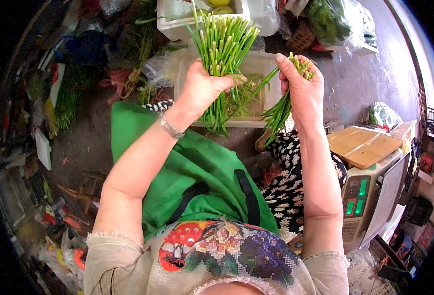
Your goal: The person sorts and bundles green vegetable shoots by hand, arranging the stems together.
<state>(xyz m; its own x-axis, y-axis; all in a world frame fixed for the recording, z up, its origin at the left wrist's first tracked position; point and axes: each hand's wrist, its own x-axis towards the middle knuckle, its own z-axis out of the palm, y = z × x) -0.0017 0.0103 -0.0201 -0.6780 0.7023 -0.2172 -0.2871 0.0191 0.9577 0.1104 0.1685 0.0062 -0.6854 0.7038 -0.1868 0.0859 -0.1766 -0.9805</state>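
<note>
"where are the bunches?"
"thick bunch (223,51) over the tub's (246,124) left part, the left hand (202,89) closed snugly round its middle. the right hand (305,93), fingers curled in, has the thin bunch (280,114) near its cut ends, to the right."
"how would they handle?"
"light, i'd guess: springy stalks, easily bruised. take them mid-stalk, without crushing."

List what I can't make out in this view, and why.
All in the head view:
- Left hand: some fingers, hidden behind the larger green bunch.
- Right hand: palm, hidden by its curled fingers and the smaller bunch.
- White box: far side, cut off by the top edge.
- Scale: display digits, too small.
</note>
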